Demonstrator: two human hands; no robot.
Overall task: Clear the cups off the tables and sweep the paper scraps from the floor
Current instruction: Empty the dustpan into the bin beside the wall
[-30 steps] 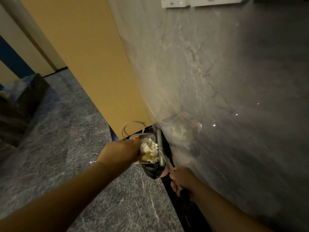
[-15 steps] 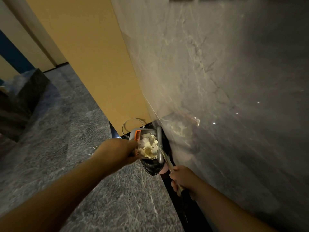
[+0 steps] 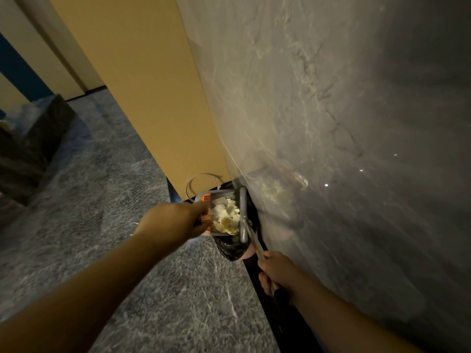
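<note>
The right hand (image 3: pixel 279 272) is curling its fingers around a thin metal handle (image 3: pixel 254 242), close beside the glossy grey marble wall (image 3: pixel 331 123) that is filling the right of the view. The handle is running up to the grey frame (image 3: pixel 243 215) of a dustpan (image 3: pixel 224 212). The left hand (image 3: pixel 173 220) is reaching in from the left, its fingers closing on the pan's near edge by the orange comb strip (image 3: pixel 207 198). The pan is tilting over a black bin bag (image 3: pixel 230 247), which is sitting on the dark veined floor (image 3: pixel 102 200) in the corner where the marble is meeting a tan panel (image 3: pixel 142 85). Paper scraps (image 3: pixel 225 217), white and pale yellow and crumpled, are lying heaped inside the pan, touching the frame side. A loop of thin white wire (image 3: pixel 201 178) is lying just behind the pan against the tan panel. Farther left, a dark stone block (image 3: pixel 33 149) is standing well apart.
</note>
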